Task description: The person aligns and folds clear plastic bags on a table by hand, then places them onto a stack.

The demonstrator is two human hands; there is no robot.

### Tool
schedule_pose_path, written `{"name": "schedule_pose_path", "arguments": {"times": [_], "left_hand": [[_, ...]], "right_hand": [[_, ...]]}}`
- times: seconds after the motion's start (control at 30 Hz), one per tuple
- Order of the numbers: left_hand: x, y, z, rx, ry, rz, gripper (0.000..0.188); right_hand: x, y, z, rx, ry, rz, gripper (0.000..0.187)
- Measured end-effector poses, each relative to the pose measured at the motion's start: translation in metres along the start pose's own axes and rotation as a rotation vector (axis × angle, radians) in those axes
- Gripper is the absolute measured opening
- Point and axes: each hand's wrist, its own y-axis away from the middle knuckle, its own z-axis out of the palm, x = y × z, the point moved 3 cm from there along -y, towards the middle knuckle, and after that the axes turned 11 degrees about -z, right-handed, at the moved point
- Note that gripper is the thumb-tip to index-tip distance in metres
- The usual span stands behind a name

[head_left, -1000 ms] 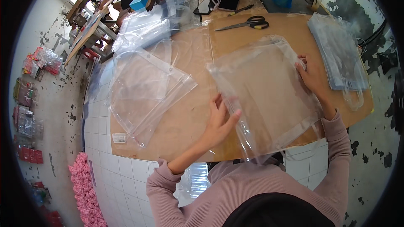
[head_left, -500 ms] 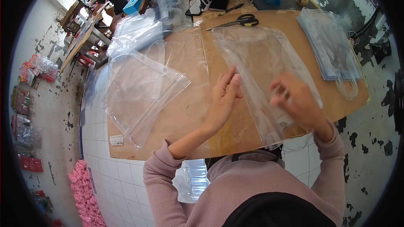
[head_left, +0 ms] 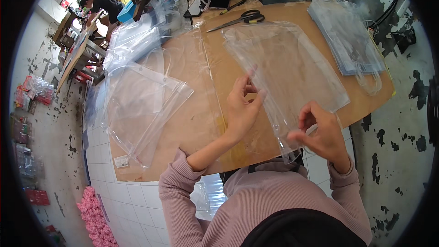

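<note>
A clear plastic bag (head_left: 292, 59) lies flat on the brown board in front of me, its folded top edge toward my body. My left hand (head_left: 244, 105) is at the bag's left side, thumb and forefinger apart, the fingertips at its edge. At the near right corner my right hand (head_left: 323, 132) is curled, its thumb slightly blurred over the bag's near edge. A thin clear handle (head_left: 313, 130) shows between its fingers and seems held there. Left of my left hand lies another clear bag (head_left: 146, 105) with a handle loop.
Black-handled scissors (head_left: 242, 19) lie beyond the bag, near a pen (head_left: 233, 6) and a phone (head_left: 194, 7). Stacked clear bags (head_left: 345, 41) sit at the right, more clear plastic (head_left: 132, 39) at the far left. The brown board (head_left: 201, 123) covers the table. A person (head_left: 107, 4) works in the background.
My right hand has moved nearer to my body, toward the bag's near edge. My left hand's thumb and forefinger have spread apart. The whole view has shifted slightly.
</note>
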Motion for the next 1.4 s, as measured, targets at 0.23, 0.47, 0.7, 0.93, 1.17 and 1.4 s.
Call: {"name": "schedule_pose_path", "arguments": {"times": [0.23,0.47,0.7,0.93,1.17,1.4], "left_hand": [[0.002,0.007,0.002,0.035,-0.098,0.075,0.053],[-0.003,0.006,-0.007,-0.084,0.063,-0.048,0.056],[-0.004,0.007,-0.036,0.39,-0.762,0.44,0.038],[-0.021,-0.033,-0.045,0.085,0.261,-0.296,0.033],[-0.036,-0.06,-0.053,-0.07,0.073,-0.25,0.031],[-0.02,-0.061,-0.051,-0.158,0.062,-0.409,0.027]], "right_hand": [[-0.014,0.018,0.02,-0.078,0.27,0.013,0.043],[0.008,0.015,-0.006,0.132,0.324,0.109,0.015],[0.009,0.025,0.03,0.071,0.436,0.028,0.021],[0.005,0.04,0.049,0.319,0.193,-0.108,0.042],[0.032,0.055,0.071,0.252,0.171,-0.027,0.042],[0.031,0.054,0.066,0.07,0.497,-0.148,0.043]]}}
